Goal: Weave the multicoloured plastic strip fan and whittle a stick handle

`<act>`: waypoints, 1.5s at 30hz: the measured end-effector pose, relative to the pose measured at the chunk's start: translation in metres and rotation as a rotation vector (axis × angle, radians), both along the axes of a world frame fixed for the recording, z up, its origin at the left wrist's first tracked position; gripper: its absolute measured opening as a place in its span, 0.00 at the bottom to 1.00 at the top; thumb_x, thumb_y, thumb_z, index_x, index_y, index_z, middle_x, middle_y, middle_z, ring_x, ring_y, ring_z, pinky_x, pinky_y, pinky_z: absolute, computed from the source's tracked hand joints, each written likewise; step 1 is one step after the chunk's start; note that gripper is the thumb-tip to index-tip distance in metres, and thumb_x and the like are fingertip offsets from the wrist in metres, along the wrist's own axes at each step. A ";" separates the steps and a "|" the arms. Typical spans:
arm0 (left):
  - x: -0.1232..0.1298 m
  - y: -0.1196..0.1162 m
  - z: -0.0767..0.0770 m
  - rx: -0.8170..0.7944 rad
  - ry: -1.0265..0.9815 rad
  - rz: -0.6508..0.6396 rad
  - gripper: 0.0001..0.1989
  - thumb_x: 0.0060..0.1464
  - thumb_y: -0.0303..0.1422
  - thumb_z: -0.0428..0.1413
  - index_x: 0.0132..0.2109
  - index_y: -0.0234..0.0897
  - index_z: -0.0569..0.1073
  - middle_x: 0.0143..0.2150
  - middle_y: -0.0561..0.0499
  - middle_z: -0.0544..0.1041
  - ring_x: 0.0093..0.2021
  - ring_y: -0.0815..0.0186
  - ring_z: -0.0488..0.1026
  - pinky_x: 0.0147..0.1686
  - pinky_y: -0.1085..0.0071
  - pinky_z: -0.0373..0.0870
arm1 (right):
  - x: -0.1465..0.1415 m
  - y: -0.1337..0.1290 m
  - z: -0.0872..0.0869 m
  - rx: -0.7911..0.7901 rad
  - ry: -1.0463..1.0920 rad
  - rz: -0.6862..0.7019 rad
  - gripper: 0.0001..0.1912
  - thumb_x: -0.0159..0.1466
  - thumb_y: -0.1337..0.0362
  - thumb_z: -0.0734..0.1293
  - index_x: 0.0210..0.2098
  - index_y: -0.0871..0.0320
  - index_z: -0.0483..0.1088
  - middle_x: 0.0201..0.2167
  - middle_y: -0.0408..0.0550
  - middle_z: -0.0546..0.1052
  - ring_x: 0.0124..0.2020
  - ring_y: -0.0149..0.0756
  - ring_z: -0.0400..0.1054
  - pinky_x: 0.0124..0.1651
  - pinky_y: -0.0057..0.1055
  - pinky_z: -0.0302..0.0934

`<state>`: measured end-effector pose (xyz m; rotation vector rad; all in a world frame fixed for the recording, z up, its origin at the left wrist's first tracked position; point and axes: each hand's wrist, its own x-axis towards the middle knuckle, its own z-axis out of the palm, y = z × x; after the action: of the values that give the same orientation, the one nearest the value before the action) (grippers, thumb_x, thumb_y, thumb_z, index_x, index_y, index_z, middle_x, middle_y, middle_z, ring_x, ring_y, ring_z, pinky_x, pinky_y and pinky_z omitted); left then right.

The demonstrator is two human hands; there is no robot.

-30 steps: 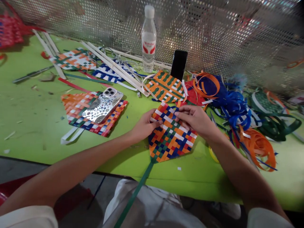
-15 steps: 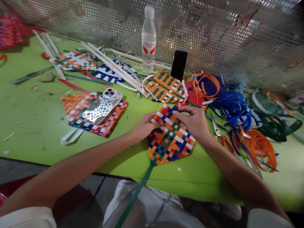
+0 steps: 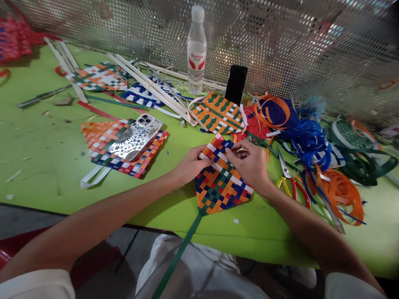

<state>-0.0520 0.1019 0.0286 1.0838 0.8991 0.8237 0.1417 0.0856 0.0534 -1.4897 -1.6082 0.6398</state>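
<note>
A woven piece (image 3: 222,187) of orange, blue, white, green and red strips lies in front of me, a long green strip (image 3: 183,249) trailing from its lower corner over the table edge. My left hand (image 3: 193,164) grips its upper left edge, thumb on top and fingers partly hidden beneath. At the upper right edge, my right hand (image 3: 249,162) pinches the weave between thumb and curled fingers. Scissors (image 3: 289,178) with red and yellow handles lie right of my right hand.
On the left, a patterned phone (image 3: 137,137) rests on another woven piece (image 3: 99,137). Behind stand a water bottle (image 3: 196,54) and a dark phone (image 3: 236,85) before a perforated metal screen (image 3: 140,29). Coiled orange strips (image 3: 343,195) and blue strips (image 3: 311,141) crowd the right.
My right hand has shifted slightly left and its fingers have curled in more at the upper right edge. My left hand keeps its grip. The view has shifted slightly.
</note>
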 end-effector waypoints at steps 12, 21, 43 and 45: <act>0.001 0.001 -0.005 0.085 0.073 -0.015 0.14 0.49 0.31 0.63 0.44 0.35 0.78 0.40 0.49 0.81 0.38 0.62 0.76 0.41 0.66 0.71 | 0.003 0.004 0.003 -0.166 0.013 0.100 0.13 0.62 0.57 0.73 0.27 0.58 0.72 0.26 0.43 0.74 0.24 0.28 0.63 0.28 0.29 0.59; 0.002 0.001 -0.004 0.108 0.148 -0.002 0.13 0.49 0.34 0.62 0.43 0.36 0.78 0.38 0.49 0.81 0.39 0.60 0.75 0.41 0.64 0.71 | 0.012 0.006 0.011 -0.194 -0.220 0.114 0.15 0.61 0.54 0.75 0.28 0.56 0.71 0.26 0.42 0.76 0.26 0.30 0.65 0.31 0.30 0.57; -0.001 0.003 0.001 0.163 0.290 -0.006 0.16 0.53 0.36 0.65 0.47 0.35 0.75 0.27 0.55 0.75 0.24 0.69 0.69 0.24 0.73 0.64 | 0.018 0.009 0.019 0.110 -0.395 0.103 0.13 0.68 0.51 0.70 0.40 0.54 0.77 0.39 0.52 0.80 0.41 0.43 0.72 0.45 0.40 0.65; -0.001 0.004 0.000 0.141 0.269 -0.057 0.21 0.52 0.35 0.64 0.53 0.35 0.74 0.24 0.57 0.73 0.21 0.69 0.67 0.22 0.74 0.61 | 0.023 0.013 0.021 0.113 -0.438 0.171 0.13 0.69 0.53 0.69 0.47 0.52 0.78 0.48 0.53 0.81 0.53 0.51 0.71 0.57 0.48 0.62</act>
<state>-0.0531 0.1058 0.0282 1.3604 1.0407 0.7127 0.1651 0.0985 0.0741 -1.4875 -2.0854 0.3167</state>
